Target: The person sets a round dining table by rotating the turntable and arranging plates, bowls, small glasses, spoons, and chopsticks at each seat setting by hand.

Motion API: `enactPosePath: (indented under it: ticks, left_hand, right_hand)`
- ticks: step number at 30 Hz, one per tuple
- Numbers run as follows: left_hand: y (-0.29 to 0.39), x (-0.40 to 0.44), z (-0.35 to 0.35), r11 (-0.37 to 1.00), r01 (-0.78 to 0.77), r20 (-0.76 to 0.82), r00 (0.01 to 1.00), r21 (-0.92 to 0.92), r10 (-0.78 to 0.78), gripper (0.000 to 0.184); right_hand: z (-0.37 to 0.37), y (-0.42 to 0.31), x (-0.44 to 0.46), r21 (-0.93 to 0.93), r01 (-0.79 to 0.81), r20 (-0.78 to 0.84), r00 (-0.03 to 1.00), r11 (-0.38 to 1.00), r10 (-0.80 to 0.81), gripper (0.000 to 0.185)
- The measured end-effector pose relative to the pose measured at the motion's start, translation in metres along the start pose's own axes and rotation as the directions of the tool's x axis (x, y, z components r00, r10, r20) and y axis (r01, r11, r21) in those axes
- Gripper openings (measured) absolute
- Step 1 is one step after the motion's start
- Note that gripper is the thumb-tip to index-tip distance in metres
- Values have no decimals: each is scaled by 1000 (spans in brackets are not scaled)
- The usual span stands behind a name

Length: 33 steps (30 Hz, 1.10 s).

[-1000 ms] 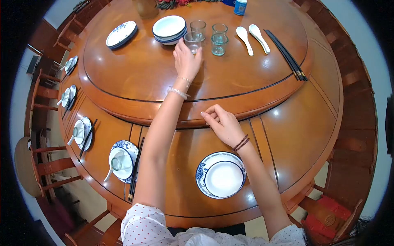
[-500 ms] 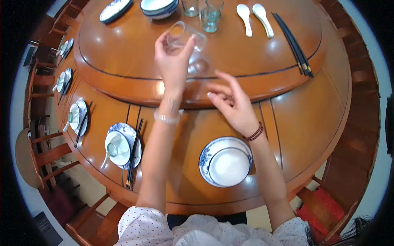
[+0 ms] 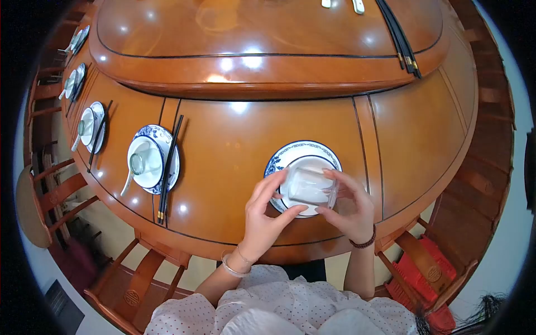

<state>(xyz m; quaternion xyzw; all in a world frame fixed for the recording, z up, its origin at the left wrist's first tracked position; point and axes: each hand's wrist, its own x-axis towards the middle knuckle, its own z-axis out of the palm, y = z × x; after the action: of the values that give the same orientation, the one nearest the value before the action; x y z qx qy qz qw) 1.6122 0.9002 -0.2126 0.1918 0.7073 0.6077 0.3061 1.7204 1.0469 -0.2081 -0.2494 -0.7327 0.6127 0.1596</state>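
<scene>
A clear drinking glass (image 3: 311, 187) lies sideways between my two hands, just over a white bowl (image 3: 307, 162). My left hand (image 3: 269, 207) curves its thumb and fingers around the glass's left end. At the other end, my right hand (image 3: 355, 209) grips the glass with thumb and fingertips. The bowl sits on a blue-and-white patterned plate (image 3: 301, 147) near the table's front edge. Parts of bowl and plate are hidden behind the glass and fingers. Whether the glass touches the bowl I cannot tell.
To the left is a place setting with a patterned plate (image 3: 159, 132), bowl, spoon, glass and black chopsticks (image 3: 170, 167); more settings follow the table edge. On the raised turntable (image 3: 240, 70) lie more chopsticks (image 3: 399, 36) and two white spoons (image 3: 358, 5). Wooden chairs (image 3: 142, 279) surround the table.
The glass has come down from above the turntable to over the bowl. My right hand, empty before, now holds it too. The view has tilted down toward the near edge.
</scene>
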Motion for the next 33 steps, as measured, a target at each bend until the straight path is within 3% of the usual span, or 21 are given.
enactPosePath:
  ticks: [1,3,4,5,6,9,16,28,33]
  left_hand:
    - [2,-1,-1,929,-139,32,990,342,136,57]
    - [4,0,3,882,-200,42,978,427,202,57]
    - [3,0,5,768,-330,155,943,548,294,57]
    - [4,1,7,624,-450,269,890,639,368,57]
    - [1,0,10,589,-463,320,886,662,337,54]
    - [-3,3,16,557,-476,359,880,681,312,51]
    - [-9,9,17,412,-451,349,888,792,301,51]
    - [-8,6,16,466,-372,325,928,803,181,54]
    - [-10,9,12,489,-390,346,920,780,183,55]
  right_hand:
    - [-3,-3,-3,1,-1,-4,1000,1000,1,55]
    - [-9,-7,-10,-330,100,-15,994,939,-111,52]
    - [-10,-6,-15,-328,88,-33,994,940,-105,52]
    - [-8,-6,-13,-455,172,1,981,874,-193,52]
    - [-6,-6,-11,-569,251,49,961,783,-273,51]
    - [0,2,-10,-639,284,106,953,715,-283,51]
    - [4,10,2,-662,286,142,956,692,-259,53]
    - [6,6,5,-680,334,243,943,653,-229,52]
    - [-6,-1,5,-574,296,302,943,763,-139,62]
